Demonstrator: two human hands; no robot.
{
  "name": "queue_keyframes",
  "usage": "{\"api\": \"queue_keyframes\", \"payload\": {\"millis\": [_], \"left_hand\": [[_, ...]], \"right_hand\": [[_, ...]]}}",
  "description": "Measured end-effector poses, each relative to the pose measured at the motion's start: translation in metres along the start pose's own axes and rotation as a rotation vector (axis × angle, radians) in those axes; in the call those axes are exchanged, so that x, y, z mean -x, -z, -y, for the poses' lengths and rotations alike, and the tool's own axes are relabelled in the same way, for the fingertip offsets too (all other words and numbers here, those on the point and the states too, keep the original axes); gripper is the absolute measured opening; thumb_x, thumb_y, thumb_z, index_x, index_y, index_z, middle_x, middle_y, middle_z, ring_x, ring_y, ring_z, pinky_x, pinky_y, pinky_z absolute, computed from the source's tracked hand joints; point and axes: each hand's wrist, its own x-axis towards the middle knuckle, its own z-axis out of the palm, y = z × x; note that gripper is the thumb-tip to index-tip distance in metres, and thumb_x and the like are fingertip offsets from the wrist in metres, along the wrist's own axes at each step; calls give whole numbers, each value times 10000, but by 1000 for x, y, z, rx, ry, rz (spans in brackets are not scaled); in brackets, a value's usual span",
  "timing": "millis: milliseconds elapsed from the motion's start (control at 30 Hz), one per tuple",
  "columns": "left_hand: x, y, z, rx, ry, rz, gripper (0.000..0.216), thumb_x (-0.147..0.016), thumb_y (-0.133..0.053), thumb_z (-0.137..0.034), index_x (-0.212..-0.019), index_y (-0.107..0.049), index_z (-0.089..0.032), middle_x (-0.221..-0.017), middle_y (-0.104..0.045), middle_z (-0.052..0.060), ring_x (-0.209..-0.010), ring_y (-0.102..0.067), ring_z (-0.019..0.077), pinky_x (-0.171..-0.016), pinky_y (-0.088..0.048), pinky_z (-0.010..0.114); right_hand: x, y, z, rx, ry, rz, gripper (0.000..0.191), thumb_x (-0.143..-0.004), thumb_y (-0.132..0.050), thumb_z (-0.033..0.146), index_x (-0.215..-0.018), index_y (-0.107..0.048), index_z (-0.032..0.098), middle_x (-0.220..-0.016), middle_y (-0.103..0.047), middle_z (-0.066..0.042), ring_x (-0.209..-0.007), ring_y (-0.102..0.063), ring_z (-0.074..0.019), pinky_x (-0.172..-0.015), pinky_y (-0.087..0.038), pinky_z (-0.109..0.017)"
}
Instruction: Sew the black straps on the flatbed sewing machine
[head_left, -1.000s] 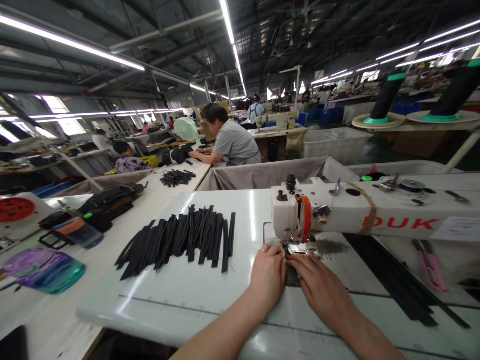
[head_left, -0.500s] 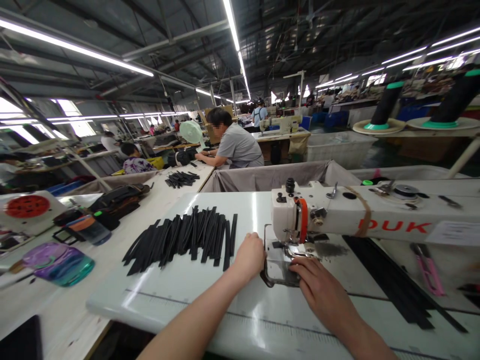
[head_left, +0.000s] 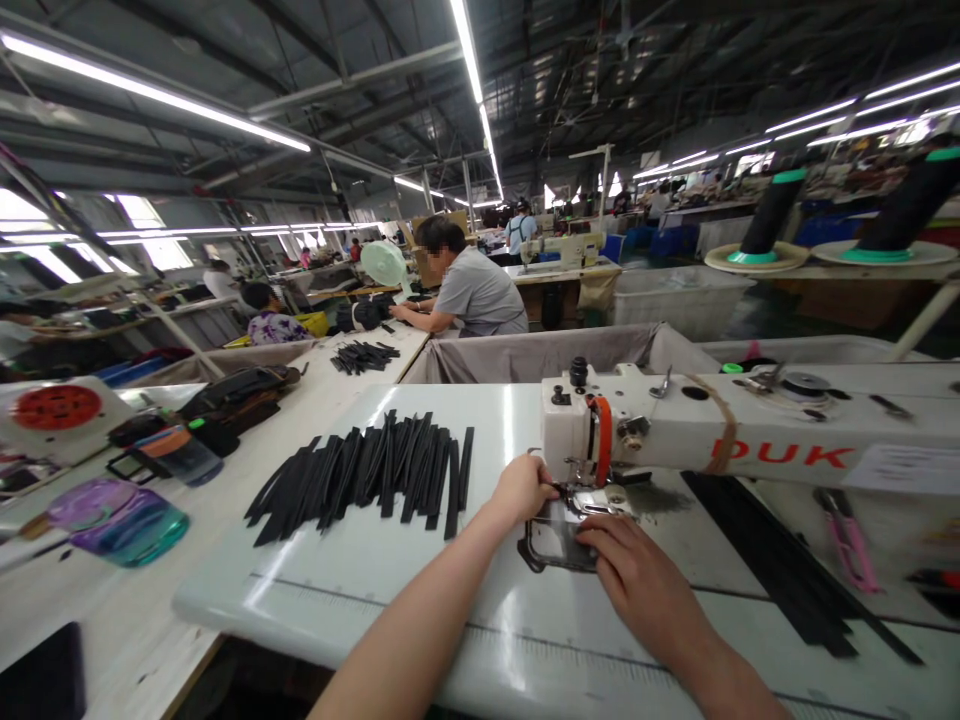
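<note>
My left hand (head_left: 523,490) is at the needle end of a white sewing machine (head_left: 675,415), with thumb and fingertips pinched on the end of a black strip (head_left: 556,490). Most of that strip is hidden by the hand and the presser foot (head_left: 592,501). My right hand (head_left: 645,570) lies palm down just in front of the foot, its fingers extended over the metal plate (head_left: 559,545). Whether a strip lies under its fingertips I cannot tell. Left of my hands, a row of short black strips (head_left: 367,475) is spread on the pale table (head_left: 360,640).
Longer black strips (head_left: 772,570) and pink-handled thread snips (head_left: 847,540) lie under the machine arm. A purple-teal bottle (head_left: 120,520) and a phone (head_left: 45,680) are at left. Beyond a cloth-lined bin (head_left: 540,355), a co-worker in grey (head_left: 480,290) sits. Thread cones (head_left: 772,220) stand at right.
My left hand has moved right and slightly forward, toward the needle, and its fingertips now meet the black strip there. The right hand has stayed almost in place.
</note>
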Motion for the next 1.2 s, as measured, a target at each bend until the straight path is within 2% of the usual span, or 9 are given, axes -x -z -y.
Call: {"api": "queue_keyframes", "payload": {"millis": [200, 333, 433, 533, 667, 833, 900, 1067, 1200], "left_hand": [[55, 96, 42, 129, 20, 13, 54, -837, -567, -165, -813, -615, -174, -722, -623, 0, -688, -575, 151, -669, -449, 251], [94, 141, 44, 550, -39, 299, 217, -885, -562, -380, -911, -642, -180, -661, -593, -5, -626, -538, 138, -624, -429, 240], [86, 117, 28, 467, -81, 484, 196, -859, -576, -333, -865, -675, -163, -588, -544, -24, -558, -489, 122, -556, -388, 223], [57, 61, 10, 238, -86, 300, 181, -831, -513, -156, -823, -694, -148, -554, -531, -32, -542, -512, 125, -534, -393, 217], [30, 6, 1, 155, -79, 148, 166, -789, -550, -47, -794, -686, -141, -744, -660, 27, -738, -612, 177, -739, -477, 276], [37, -6, 5, 81, -72, -104, 240, -846, -570, -56, -1065, -629, -133, -1083, -636, 109, -997, -586, 227, -928, -458, 344], [45, -7, 7, 12, -128, -159, 195, -851, -584, -66, -1024, -636, -139, -1085, -627, 109, -1010, -574, 239, -933, -466, 361], [59, -18, 13, -48, -412, -151, 112, -886, -603, -115, -943, -678, -175, -1100, -678, 63, -1032, -577, 250, -940, -485, 404], [60, -24, 18, 4, -457, -184, 125, -901, -595, -109, -953, -693, -168, -1126, -686, 62, -1022, -584, 243, -924, -494, 398]], "right_hand": [[3, -3, -3, -47, -15, 16, 299, -876, -431, 50, -997, -649, 216, -1055, -671, -66, -998, -638, -215, -891, -551, -399], [1, -3, 1, -93, -4, 15, 309, -919, -429, 96, -1127, -619, 222, -1101, -673, -75, -1043, -642, -208, -925, -546, -377], [0, 1, 8, -139, -15, 19, 428, -932, -481, 161, -1359, -490, 201, -1291, -597, -125, -1115, -624, -205, -916, -553, -326], [1, 7, 14, -159, 111, 109, 457, -928, -502, 144, -1375, -502, 237, -1387, -531, -115, -1140, -613, -190, -908, -542, -277], [5, 7, 14, -104, 239, 148, 340, -943, -441, 91, -1190, -645, 205, -1244, -644, -107, -1128, -620, -199, -918, -538, -299], [7, -1, 6, 42, 251, 98, 426, -907, -407, 27, -1252, -624, 151, -1238, -669, -107, -1119, -635, -206, -940, -548, -329], [6, -4, 6, 98, 233, 99, 415, -901, -418, 28, -1232, -639, 147, -1213, -685, -91, -1124, -632, -222, -939, -558, -358], [3, -5, 11, 164, 208, 88, 432, -890, -370, 7, -1215, -640, 96, -1190, -686, -125, -1094, -644, -212, -925, -566, -343], [6, -4, 11, 193, 255, 79, 435, -896, -356, 20, -1230, -626, 91, -1200, -682, -131, -1107, -642, -201, -928, -557, -310]]}}
